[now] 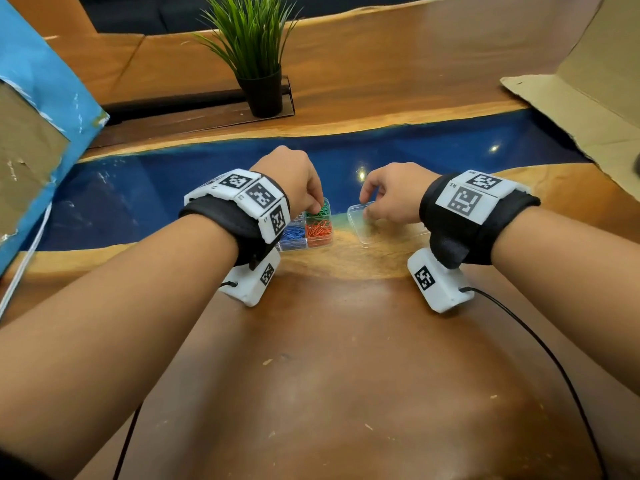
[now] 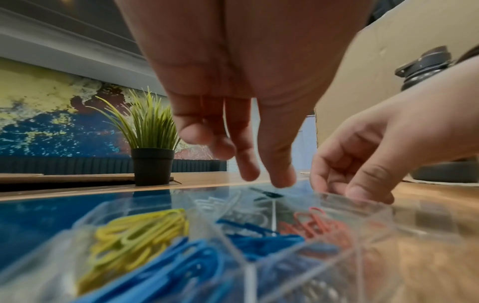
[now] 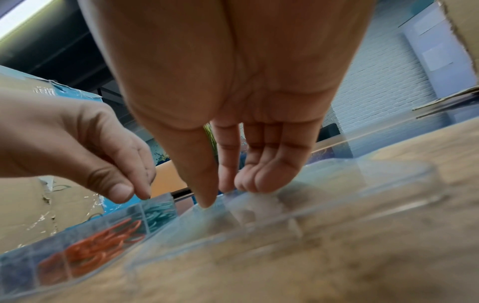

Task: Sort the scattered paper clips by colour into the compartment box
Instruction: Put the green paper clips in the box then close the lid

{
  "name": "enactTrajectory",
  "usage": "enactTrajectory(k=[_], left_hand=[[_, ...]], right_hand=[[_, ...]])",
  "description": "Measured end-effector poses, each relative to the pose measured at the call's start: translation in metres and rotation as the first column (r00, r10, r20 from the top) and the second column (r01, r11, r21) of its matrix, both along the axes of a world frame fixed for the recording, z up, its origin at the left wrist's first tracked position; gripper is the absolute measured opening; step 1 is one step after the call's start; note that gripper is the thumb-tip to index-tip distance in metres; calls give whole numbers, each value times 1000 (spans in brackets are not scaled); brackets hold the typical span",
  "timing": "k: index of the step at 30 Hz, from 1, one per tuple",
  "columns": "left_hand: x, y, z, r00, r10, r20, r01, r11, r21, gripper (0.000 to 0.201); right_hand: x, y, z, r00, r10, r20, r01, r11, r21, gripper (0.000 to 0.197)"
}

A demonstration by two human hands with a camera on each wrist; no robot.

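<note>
A clear compartment box (image 1: 304, 245) sits on the wooden table and holds sorted paper clips: green clips (image 1: 320, 211), orange clips (image 1: 318, 230), blue clips (image 1: 292, 233) and yellow clips (image 2: 137, 235). My left hand (image 1: 317, 204) hangs over the green compartment with its fingers pointing down. In the left wrist view no clip shows between the thumb and index finger of that hand (image 2: 264, 178). To the right lies the box's clear lid (image 1: 377, 233). My right hand (image 1: 367, 206) pinches the lid's left end, thumb in front and fingers (image 3: 249, 184) curled over its far edge.
A potted plant (image 1: 256, 64) stands behind the blue resin strip (image 1: 207, 178) of the table. Cardboard (image 1: 588, 98) lies at the right and a blue carton (image 1: 34, 116) leans at the left. A black cable (image 1: 554, 358) trails from the right wrist.
</note>
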State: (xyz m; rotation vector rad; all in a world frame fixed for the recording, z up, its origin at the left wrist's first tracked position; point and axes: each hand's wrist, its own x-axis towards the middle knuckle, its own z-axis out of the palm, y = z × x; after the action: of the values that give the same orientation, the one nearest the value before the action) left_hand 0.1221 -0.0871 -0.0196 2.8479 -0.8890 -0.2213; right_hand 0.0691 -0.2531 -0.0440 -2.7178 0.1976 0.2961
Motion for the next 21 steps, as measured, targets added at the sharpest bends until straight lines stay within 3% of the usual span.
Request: enactTrajectory(k=[6, 11, 13, 16, 19, 21], left_hand=[[-1, 5, 0, 1000, 3, 4, -3, 999, 42, 25], [-1, 23, 5, 1000, 5, -5, -5, 1000, -28, 35], [-2, 39, 5, 999, 31, -42, -32, 999, -27, 58], [-2, 65, 2, 984, 112, -136, -106, 993, 47, 91], [-3, 86, -4, 957, 196, -212, -166, 975, 151, 107], [-4, 91, -8, 949, 214, -230, -172, 966, 191, 112]], right_hand=[[-2, 0, 2, 1000, 12, -3, -12, 1000, 1, 19], [-7, -8, 10, 998, 36, 58, -36, 999, 9, 26], [-10, -14, 15, 996, 66, 60, -64, 998, -25, 37], [-14, -24, 20, 986, 147, -75, -155, 981, -115, 71], [-19, -30, 20, 961, 158, -229, -215, 943, -255, 98], [-20, -33, 16, 953, 155, -262, -230, 929, -289, 104]])
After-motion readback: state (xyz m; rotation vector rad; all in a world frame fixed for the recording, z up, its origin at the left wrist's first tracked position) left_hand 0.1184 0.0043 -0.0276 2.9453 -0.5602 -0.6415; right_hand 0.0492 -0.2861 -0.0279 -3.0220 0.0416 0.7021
